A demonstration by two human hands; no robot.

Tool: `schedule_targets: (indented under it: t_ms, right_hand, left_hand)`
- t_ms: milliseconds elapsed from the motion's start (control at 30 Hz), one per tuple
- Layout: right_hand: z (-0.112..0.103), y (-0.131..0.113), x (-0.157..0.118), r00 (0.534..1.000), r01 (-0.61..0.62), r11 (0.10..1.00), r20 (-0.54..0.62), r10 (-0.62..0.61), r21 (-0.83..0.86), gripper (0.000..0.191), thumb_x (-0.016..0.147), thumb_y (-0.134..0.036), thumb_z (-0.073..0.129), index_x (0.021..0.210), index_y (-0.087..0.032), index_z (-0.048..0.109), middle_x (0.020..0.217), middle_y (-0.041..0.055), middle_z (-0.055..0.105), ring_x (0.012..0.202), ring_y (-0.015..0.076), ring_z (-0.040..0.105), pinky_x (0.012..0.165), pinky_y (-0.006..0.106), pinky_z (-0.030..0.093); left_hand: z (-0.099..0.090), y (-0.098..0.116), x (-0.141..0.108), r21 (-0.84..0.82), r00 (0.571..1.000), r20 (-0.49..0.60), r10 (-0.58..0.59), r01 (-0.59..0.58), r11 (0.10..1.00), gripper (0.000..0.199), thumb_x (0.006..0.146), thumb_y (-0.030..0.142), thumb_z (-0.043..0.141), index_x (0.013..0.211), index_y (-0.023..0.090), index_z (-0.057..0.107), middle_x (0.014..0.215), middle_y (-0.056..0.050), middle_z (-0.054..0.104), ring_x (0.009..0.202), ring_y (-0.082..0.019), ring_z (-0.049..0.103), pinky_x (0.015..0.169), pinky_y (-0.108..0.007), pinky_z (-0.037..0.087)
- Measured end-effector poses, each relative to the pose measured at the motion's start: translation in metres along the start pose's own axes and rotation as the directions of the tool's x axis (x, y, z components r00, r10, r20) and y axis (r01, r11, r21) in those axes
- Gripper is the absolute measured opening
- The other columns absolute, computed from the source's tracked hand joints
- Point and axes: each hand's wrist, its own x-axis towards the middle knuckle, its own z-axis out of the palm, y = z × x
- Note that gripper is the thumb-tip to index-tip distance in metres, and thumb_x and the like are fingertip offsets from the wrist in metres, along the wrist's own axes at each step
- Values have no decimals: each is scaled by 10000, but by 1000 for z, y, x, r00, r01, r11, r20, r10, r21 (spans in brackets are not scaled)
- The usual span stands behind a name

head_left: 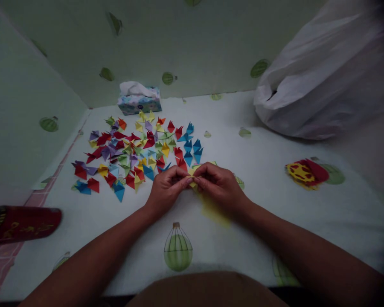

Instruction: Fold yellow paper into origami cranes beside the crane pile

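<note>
Between the fingertips of my left hand (167,187) and my right hand (222,185) is a small piece of yellow folded paper (192,182). Both hands are closed in a pinch on it, thumbs towards me, a little above the table. My fingers cover much of its shape. Just beyond my hands, partly hidden by them, lies some light green and pink paper (213,163). Many small folded paper cranes (133,149) in red, blue, yellow, green and purple spread across the table beyond and left of my left hand.
A tissue box (140,104) stands against the back wall. A white plastic bag (307,98) bulges at the back right. Red and yellow cut-out pieces (305,174) lie on the right. A dark red cylindrical container (28,224) is at the left edge. Balloon-patterned covering (141,256) lines the table.
</note>
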Motion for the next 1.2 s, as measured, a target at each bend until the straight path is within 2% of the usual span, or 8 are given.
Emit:
schedule_targets:
  t_ms: [367, 567, 700, 800, 867, 967, 1067, 1200]
  right_hand:
    - [-3, -6, 0, 983, 174, 960, -15, -182, -219, 133, 914, -192, 621, 783, -210, 620, 699, 0, 627, 682, 148, 578, 681, 300, 438]
    - [-1, -6, 1, 999, -43, 999, -23, 44, 31, 129, 851, -272, 687, 769, -196, 624, 642, -17, 601, 583, 125, 540, 569, 274, 404]
    - [-3, -5, 3, 964, -257, 910, 20, 265, 327, 209, 795, -340, 751, 764, -188, 612, 572, -43, 589, 511, 101, 515, 533, 249, 387]
    - [-5, -4, 5, 938, -328, 812, 67, 340, 482, 233, 773, -342, 788, 749, -186, 616, 516, -47, 590, 487, 89, 497, 530, 235, 375]
    - [-5, -4, 5, 917, -385, 727, 146, 372, 569, 243, 746, -330, 815, 731, -182, 622, 490, -50, 577, 466, 83, 490, 519, 231, 375]
    - [-2, -6, 4, 891, -443, 629, 234, 390, 639, 271, 713, -328, 851, 712, -172, 629, 507, -58, 562, 446, 69, 471, 495, 228, 377]
    - [0, -7, 3, 876, -473, 595, 272, 399, 649, 293, 710, -336, 864, 720, -169, 624, 546, -57, 571, 452, 62, 474, 488, 226, 389]
    - [0, -7, 2, 884, -460, 631, 256, 391, 625, 302, 765, -375, 821, 734, -174, 598, 597, -51, 595, 449, 58, 477, 494, 231, 404]
  left_hand:
    - [-1, 0, -3, 189, 993, -12, 115, -111, 976, 144, 832, 314, 771, 781, 187, 730, 743, -25, 700, 691, -145, 642, 664, -255, 514]
    - [-4, -1, 0, 188, 986, 28, 165, -167, 968, 123, 867, 279, 736, 799, 181, 703, 761, -13, 685, 702, -133, 634, 664, -243, 513]
    - [-12, -1, 5, 284, 932, 91, 350, -362, 888, 141, 968, 276, 610, 965, 190, 721, 997, -68, 695, 965, -174, 657, 856, -299, 543]
    - [-16, -1, 8, 331, 864, 189, 468, -504, 798, 299, 919, 332, 702, 1196, 223, 675, 1162, -102, 671, 1103, -213, 637, 892, -338, 565]
    - [-17, -2, 9, 367, 800, 255, 543, -599, 711, 360, 878, 290, 758, 1221, 233, 666, 1142, -95, 688, 1092, -212, 650, 909, -350, 562]
    - [-16, -2, 9, 393, 750, 287, 596, -659, 641, 173, 918, 173, 696, 1086, 211, 714, 1003, -70, 727, 966, -170, 690, 865, -314, 560]
    - [-15, -1, 7, 369, 787, 276, 552, -617, 695, 103, 920, 144, 675, 983, 195, 738, 923, -61, 752, 882, -159, 704, 816, -292, 559]
    - [-10, 2, 3, 287, 939, 109, 325, -343, 895, 44, 873, 184, 711, 877, 186, 755, 857, -45, 762, 805, -153, 703, 781, -275, 542]
